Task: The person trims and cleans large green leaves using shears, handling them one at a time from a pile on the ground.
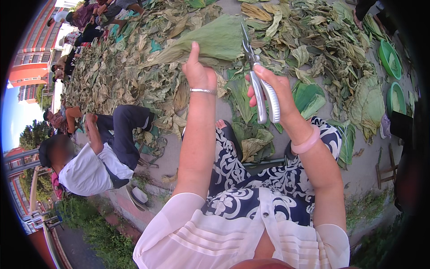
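Observation:
My left hand (200,74) grips a broad, folded, pale green dried leaf (215,38) by its lower edge, thumb on top. The leaf fans out to the right and narrows to a wrinkled point at the left. In my right hand (277,87) is a pair of metal shears (258,85) with silver ribbed handles. Their blades point up, right beside the leaf's right edge; whether they touch it I cannot tell. Below my hands, between my feet, lie more green folded leaves (243,101) and a drier leaf bundle (255,143).
Dried leaves (134,77) cover much of the paved ground ahead. A stack of flat leaves (366,104) lies at right, near two green basins (389,60). A person in a white shirt (90,168) sits at left, a hat (138,196) nearby. Other people sit at upper left.

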Action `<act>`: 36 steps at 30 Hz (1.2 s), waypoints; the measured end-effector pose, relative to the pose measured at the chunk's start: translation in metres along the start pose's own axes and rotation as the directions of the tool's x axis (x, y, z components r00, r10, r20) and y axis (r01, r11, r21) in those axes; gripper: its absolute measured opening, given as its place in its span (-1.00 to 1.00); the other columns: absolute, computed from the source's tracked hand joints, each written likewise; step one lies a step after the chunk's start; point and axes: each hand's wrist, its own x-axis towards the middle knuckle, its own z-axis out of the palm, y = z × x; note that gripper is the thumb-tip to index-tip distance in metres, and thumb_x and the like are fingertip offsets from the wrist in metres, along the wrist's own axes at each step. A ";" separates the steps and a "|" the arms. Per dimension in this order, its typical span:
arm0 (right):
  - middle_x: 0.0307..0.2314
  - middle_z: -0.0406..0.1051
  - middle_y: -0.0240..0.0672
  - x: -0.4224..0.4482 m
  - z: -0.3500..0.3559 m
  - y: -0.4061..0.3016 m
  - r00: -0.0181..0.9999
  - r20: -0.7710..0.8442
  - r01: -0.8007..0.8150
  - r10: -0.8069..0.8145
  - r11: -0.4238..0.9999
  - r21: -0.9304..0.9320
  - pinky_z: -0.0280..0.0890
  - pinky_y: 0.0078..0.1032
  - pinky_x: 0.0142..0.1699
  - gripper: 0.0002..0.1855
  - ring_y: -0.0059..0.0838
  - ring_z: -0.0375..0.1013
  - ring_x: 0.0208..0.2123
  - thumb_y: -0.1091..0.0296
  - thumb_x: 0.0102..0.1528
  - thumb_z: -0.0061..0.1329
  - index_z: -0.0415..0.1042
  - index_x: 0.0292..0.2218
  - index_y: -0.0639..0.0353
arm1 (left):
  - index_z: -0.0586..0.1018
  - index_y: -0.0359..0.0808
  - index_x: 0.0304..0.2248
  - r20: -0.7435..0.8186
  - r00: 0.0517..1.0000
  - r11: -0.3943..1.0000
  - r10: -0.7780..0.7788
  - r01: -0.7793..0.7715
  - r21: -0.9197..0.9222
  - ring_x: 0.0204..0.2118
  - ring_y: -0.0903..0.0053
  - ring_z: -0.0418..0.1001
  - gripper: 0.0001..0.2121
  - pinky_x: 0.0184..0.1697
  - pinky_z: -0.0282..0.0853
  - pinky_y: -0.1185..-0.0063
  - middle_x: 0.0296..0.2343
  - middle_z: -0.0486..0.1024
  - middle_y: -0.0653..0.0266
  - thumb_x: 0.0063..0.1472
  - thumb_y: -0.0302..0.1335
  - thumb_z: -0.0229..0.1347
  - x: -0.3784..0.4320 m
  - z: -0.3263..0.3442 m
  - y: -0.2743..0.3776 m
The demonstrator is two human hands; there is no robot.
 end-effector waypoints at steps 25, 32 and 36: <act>-0.68 0.42 -0.27 0.000 -0.006 -0.005 0.997 0.032 -0.069 0.070 0.997 -0.035 0.31 -0.63 -0.60 -0.41 -0.51 0.43 -0.72 -0.14 0.05 0.04 0.43 -0.35 0.39 | 0.41 -0.37 -0.03 0.086 0.995 0.997 -0.059 0.062 -0.041 -0.04 0.44 0.40 -0.65 0.08 0.26 0.43 -0.09 0.44 0.25 0.20 -0.52 0.12 0.003 -0.007 0.007; -0.66 0.43 -0.27 0.000 -0.007 -0.008 0.997 0.026 -0.072 0.074 0.995 -0.070 0.32 -0.63 -0.56 -0.37 -0.51 0.44 -0.69 -0.19 0.07 -0.03 0.43 -0.31 0.40 | 0.36 -0.37 0.02 0.161 0.986 0.998 -0.044 0.038 0.041 0.03 0.34 0.35 -0.64 0.14 0.20 0.33 -0.04 0.40 0.18 0.25 -0.48 0.04 0.001 -0.007 0.010; -0.62 0.45 -0.30 0.000 -0.008 -0.008 0.998 0.014 -0.059 0.061 0.988 -0.143 0.32 -0.65 -0.49 -0.30 -0.52 0.45 -0.65 -0.25 0.12 -0.18 0.44 -0.25 0.40 | 0.35 -0.39 0.02 0.175 0.984 0.996 -0.042 0.027 0.088 0.01 0.35 0.37 -0.63 0.12 0.23 0.34 -0.04 0.40 0.17 0.24 -0.49 0.06 -0.006 -0.001 0.010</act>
